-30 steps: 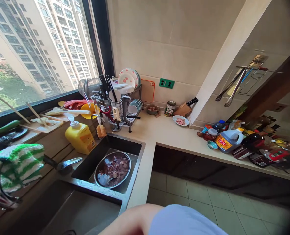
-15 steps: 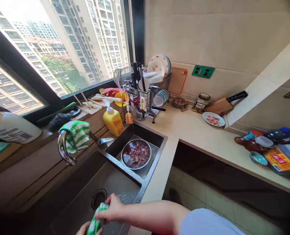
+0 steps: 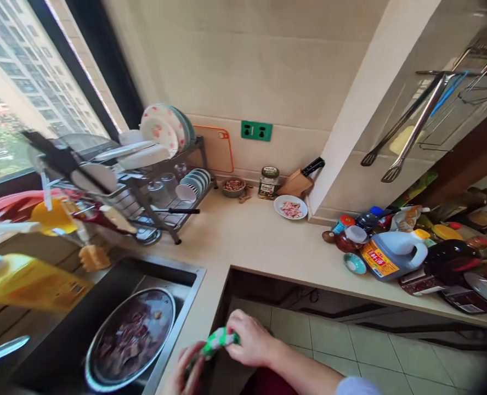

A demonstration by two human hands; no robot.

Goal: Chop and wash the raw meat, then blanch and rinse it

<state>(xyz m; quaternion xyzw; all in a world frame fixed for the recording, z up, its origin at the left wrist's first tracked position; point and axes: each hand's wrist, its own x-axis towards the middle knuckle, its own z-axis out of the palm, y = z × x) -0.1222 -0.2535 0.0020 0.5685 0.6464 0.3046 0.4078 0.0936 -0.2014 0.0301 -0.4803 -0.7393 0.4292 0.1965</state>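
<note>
A green and white striped cloth [image 3: 216, 341] is bunched between my two hands, low in the view by the counter's front edge. My right hand [image 3: 249, 337] is closed around its right end. The fingers of my left hand [image 3: 189, 368] wrap its other end, with part of that hand cut off by the lower edge. Left of my hands, a round metal bowl [image 3: 170, 307] of cut meat [image 3: 128, 343] in water stands in the small sink basin [image 3: 200, 277].
A dish rack [image 3: 173, 219] with plates and a yellow soap bottle [image 3: 29, 282] are on the left. Along the counter [image 3: 247, 236] stand a plate of sliced meat [image 3: 290, 209], a knife block [image 3: 295, 184], a jar [image 3: 269, 182] and a large jug [image 3: 395, 255].
The view has swung to the right. My hands, still holding the cloth, have moved from over the large sink basin to the counter's front edge.
</note>
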